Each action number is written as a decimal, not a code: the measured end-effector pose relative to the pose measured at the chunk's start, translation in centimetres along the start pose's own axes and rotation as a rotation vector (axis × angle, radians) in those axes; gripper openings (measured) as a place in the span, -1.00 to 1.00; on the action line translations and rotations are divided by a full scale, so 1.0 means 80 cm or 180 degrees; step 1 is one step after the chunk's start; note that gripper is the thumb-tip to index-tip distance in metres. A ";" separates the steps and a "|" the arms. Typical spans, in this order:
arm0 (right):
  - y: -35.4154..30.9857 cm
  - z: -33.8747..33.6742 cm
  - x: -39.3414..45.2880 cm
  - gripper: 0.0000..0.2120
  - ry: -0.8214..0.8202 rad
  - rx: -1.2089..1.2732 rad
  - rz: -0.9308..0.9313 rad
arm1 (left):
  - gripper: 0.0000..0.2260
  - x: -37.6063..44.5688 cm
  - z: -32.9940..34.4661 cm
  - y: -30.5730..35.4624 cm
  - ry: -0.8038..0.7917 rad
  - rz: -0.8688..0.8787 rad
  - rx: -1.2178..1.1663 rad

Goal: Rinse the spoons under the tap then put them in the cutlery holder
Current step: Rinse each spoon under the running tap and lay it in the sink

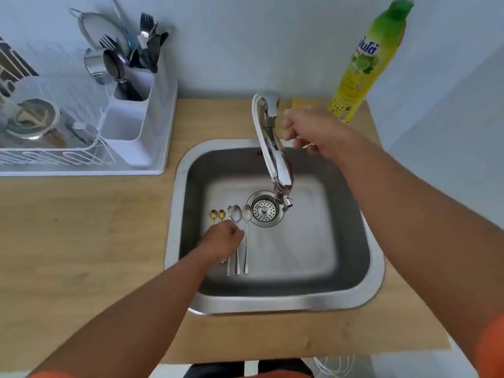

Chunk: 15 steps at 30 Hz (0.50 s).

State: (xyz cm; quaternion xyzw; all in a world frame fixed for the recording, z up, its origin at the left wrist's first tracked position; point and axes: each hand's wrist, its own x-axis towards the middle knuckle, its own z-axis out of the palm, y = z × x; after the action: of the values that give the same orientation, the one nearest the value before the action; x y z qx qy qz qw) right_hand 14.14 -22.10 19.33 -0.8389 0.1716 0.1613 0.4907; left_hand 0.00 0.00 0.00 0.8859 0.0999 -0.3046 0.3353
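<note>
In the head view, the spoons (236, 233) lie side by side on the left part of the floor of the sink (275, 301), bowls toward the drain (264, 209), two small gold ones at the far left and three longer steel ones beside them. The left hand (221, 242) is down over their handles with fingers curled, and it seems to be gathering or pinching them, though I cannot tell how many it holds. The right hand (308, 130) reaches to the lever side of the tap (275, 154), fingers bent close to it; whether it grips the lever is not clear. No water is visible at the spout. To do this step well, I think it is better to open the tap gently so the water does not splash, then lift the spoons by the handles and turn the bowls under the stream. The spout hangs over the drain, just beside the spoon bowls, so there is little room there, and the sink wall is near the left hand. The cutlery holder (141, 85) stands well apart at the back left on the counter (81, 241), already quite full of cutlery, with the front compartment more open.
</note>
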 end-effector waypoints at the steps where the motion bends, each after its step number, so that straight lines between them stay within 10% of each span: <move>1: -0.004 0.005 0.005 -0.83 -0.0040 -0.0037 0.0088 | -0.82 0.003 -0.001 0.000 0.0010 -0.0004 0.0131; 15: -0.019 0.033 0.033 -0.78 -0.0019 0.0205 0.0267 | -0.77 0.014 0.025 0.003 0.0297 -0.0176 0.0849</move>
State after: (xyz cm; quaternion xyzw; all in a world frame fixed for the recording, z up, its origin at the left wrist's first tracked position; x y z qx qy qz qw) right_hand 16.89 -19.43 18.16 -0.8142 0.2103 0.1787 0.5108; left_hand 0.03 -1.54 -1.75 0.9327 0.0983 -0.2827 0.2010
